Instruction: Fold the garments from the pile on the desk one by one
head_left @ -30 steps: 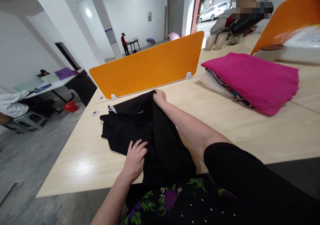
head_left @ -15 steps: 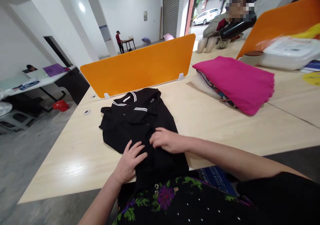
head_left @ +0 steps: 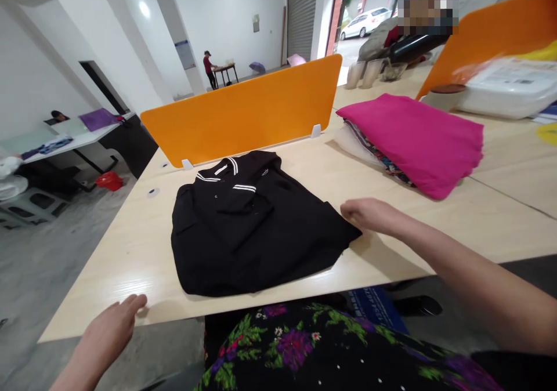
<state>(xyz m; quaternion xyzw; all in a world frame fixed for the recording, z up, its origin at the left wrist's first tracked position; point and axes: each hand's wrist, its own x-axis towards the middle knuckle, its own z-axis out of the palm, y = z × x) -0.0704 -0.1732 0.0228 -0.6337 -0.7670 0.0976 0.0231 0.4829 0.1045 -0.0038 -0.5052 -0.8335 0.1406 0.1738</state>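
A black polo shirt (head_left: 256, 228) with white-striped collar lies spread flat on the light wooden table (head_left: 143, 263), collar toward the orange divider. My right hand (head_left: 364, 213) rests at the shirt's right corner, fingers curled together on the fabric's edge. Off the shirt, my left hand (head_left: 112, 326) hovers at the table's front edge with its fingers stretched out and holding nothing. My floral black garment (head_left: 304, 344) shows at the bottom.
An orange divider (head_left: 243, 109) stands behind the shirt. A pile of folded cloth topped by magenta fabric (head_left: 413, 138) lies at the right. A white container (head_left: 505, 86) and another seated person (head_left: 404, 37) are farther right. Other desks and people are at the far left.
The shirt has been drawn out wider to the right and now lies flat. My right hand moved right to its corner; my left hand came off the shirt to the table's front edge.
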